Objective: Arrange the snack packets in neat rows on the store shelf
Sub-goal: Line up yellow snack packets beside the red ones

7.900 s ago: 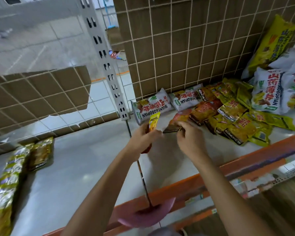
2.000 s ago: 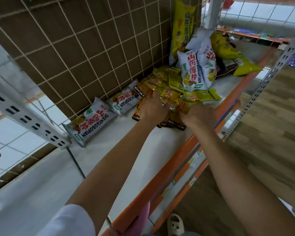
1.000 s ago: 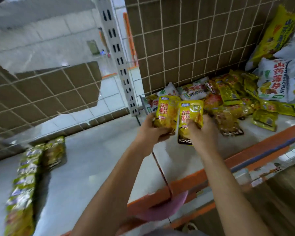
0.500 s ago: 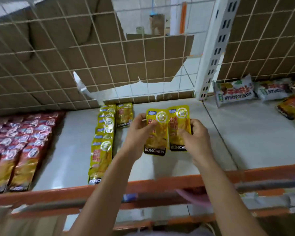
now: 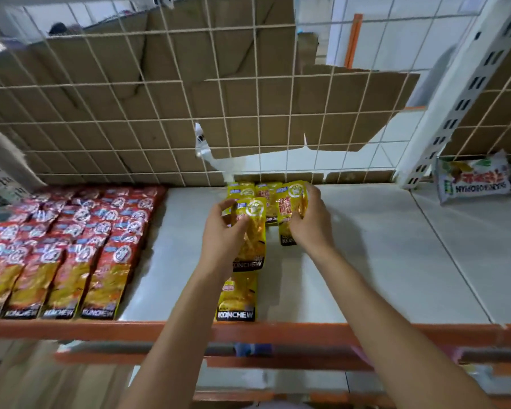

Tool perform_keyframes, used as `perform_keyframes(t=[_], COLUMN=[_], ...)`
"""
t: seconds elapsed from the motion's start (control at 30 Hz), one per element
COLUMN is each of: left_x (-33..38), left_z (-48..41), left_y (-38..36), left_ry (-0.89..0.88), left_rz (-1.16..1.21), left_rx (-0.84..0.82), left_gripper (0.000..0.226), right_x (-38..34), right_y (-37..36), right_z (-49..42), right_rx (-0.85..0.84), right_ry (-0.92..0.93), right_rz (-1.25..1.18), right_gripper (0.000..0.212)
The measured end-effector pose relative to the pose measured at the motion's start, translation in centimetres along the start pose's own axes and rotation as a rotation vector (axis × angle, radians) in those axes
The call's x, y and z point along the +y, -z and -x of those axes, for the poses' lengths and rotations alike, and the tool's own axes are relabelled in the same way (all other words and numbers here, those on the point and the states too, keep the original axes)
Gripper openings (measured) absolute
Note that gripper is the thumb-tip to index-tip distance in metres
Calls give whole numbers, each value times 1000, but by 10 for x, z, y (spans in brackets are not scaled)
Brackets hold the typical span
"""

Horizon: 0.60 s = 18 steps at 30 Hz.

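Two yellow Konchew packets in hand. Left hand (image 5: pixel 222 240) fingers curled round left packet (image 5: pixel 255 231), over mid-shelf yellow row. Right hand (image 5: pixel 310 225) clamped on right packet (image 5: pixel 288 205), near shelf (image 5: pixel 366 261) back edge.

Lay each flat, logo toward front edge. Overlap evenly, sides square with front packet (image 5: pixel 236 299). Keep gap from red packets (image 5: pixel 71 246) at left.

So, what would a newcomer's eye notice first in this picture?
Most likely the two bare arms at centre: the left grip holds a yellow foil snack packet and the right grip holds another, at the short yellow row on the pale shelf. Next comes the tidy block of red foil packets at left, then the torn brown cardboard across the back.
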<state>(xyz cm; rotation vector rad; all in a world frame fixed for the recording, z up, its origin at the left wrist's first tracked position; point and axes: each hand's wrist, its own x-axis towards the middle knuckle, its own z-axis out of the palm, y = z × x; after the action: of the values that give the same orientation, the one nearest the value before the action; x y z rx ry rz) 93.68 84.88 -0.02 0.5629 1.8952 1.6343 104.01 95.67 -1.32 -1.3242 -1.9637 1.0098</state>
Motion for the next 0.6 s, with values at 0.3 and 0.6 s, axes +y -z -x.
perform_keyframes(t=[0.3,0.6], left_x=[6,4], left_z=[-20,-35], left_y=[13,11], left_ry=[-21,-25], left_rz=[-53,-54], left_rx=[-4,-13], left_gripper=[41,46], right_x=[-7,-7], right_y=[-45,-56], right_z=[-23,-18], right_rx=[-63,54], right_ry=[51,119], right_rz=[310,500], right_gripper=[55,40])
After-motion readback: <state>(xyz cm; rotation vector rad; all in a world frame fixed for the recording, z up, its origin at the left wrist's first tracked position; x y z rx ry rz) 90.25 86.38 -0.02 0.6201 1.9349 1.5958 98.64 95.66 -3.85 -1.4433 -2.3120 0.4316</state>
